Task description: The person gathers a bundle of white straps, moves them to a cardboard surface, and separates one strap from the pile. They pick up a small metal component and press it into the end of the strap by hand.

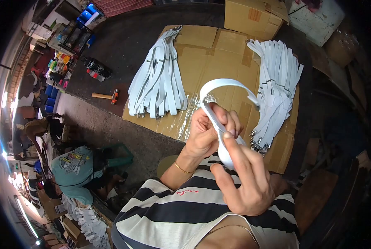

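Note:
Pinched in the fingers of my left hand [204,130] is a white flat strap [225,83], held in front of my chest. Its upper part arches up and right, with the end near the right-hand bundle. My right hand [249,178] is just below, its index fingertip against the strap and its thumb spread apart. The lower part of the strap curves between that thumb and index finger, partly hidden by the fingers. Beyond my hands, one bundle of white straps [158,83] lies at left and another bundle of white straps [279,81] at right, both with metal clips.
Flattened cardboard [198,62] covers part of the dark table [123,45]. A hammer [106,96] and a dark bottle [96,66] lie left of it. A cardboard box [254,18] stands at the back. Another person [75,174] in a green shirt is at lower left.

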Available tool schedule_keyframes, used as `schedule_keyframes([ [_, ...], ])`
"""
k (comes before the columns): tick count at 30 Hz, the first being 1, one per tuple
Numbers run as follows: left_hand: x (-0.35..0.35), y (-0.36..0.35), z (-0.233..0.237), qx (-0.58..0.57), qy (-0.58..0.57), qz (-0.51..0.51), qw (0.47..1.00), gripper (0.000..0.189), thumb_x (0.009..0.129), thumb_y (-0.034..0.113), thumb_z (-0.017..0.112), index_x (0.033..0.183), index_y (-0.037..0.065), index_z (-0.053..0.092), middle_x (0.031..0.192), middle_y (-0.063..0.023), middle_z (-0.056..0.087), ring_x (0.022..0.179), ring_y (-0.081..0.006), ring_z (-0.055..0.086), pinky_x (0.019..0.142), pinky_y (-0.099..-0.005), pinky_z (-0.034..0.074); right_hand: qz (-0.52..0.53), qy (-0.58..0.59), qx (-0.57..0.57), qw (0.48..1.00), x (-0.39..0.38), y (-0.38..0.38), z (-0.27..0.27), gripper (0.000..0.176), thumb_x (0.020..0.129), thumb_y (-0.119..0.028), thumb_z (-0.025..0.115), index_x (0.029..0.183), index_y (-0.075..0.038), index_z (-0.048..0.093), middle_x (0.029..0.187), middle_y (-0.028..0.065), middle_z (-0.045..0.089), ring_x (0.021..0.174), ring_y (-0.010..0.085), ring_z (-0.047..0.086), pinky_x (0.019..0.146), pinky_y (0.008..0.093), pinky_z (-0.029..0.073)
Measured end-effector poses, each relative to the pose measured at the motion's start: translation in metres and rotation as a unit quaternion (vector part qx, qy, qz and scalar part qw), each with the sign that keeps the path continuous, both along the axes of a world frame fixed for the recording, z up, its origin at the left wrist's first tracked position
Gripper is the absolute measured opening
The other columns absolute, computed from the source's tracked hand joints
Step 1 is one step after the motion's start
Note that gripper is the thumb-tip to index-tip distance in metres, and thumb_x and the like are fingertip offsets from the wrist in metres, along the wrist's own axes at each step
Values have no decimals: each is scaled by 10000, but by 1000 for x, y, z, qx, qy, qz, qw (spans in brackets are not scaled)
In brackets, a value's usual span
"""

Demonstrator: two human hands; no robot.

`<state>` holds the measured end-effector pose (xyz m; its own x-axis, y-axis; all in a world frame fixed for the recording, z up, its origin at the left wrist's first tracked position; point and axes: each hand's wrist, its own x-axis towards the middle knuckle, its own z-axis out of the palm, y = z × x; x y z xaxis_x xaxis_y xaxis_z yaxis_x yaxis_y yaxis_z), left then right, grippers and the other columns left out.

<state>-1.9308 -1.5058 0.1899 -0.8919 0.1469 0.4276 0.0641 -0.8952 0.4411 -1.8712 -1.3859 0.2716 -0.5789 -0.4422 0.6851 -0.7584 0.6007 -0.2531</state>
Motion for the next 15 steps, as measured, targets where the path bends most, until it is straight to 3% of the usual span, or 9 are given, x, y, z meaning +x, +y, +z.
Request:
schedule_keyframes([
  [6,-1,4,4,35,48,53,997,123,877,89,642,952,104,545,815,-107,632,747,-236,550,700,-387,444,43,16,-21,999,-1,0,-5,83,764,-13,647,738,49,597,1067,281,639,897,309,639,657,315,568],
  [15,1,8,7,62,53,31,996,100,886,104,627,952,96,554,832,-107,628,775,-245,548,713,-395,429,111,15,-69,991,2,8,-6,62,763,-4,644,801,43,630,1073,318,614,919,361,651,691,374,582],
])
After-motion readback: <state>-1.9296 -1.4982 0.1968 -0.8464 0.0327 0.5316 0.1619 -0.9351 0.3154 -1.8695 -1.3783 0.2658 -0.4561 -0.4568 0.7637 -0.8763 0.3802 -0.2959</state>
